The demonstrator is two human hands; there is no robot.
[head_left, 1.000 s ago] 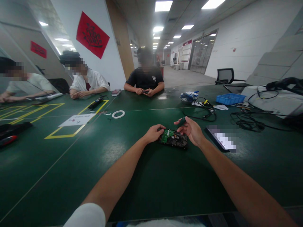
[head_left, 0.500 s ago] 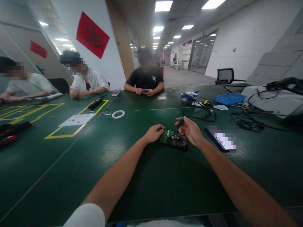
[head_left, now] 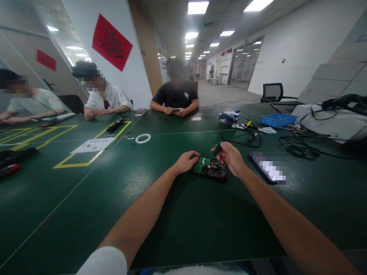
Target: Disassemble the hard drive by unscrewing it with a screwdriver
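Note:
A hard drive [head_left: 210, 169] lies on the green table in front of me, its green circuit board facing up on the left part. My left hand [head_left: 187, 161] is closed on the drive's left edge, thumb and fingers at its upper left corner. Above the drive's right side, my right hand [head_left: 231, 157] grips a screwdriver [head_left: 218, 148] by its dark green handle. The handle is tilted and its tip points down toward the board; whether the tip touches a screw is too small to tell.
A phone [head_left: 268, 169] with a lit screen lies right of my right hand. Black cables [head_left: 301, 147] and a blue tray [head_left: 278, 120] are farther right. A white ring [head_left: 143, 138] and a paper sheet [head_left: 93, 145] lie to the left. Three people sit across the table.
The fingers of my right hand have shifted slightly around the screwdriver handle. My left hand and the hard drive have stayed in place.

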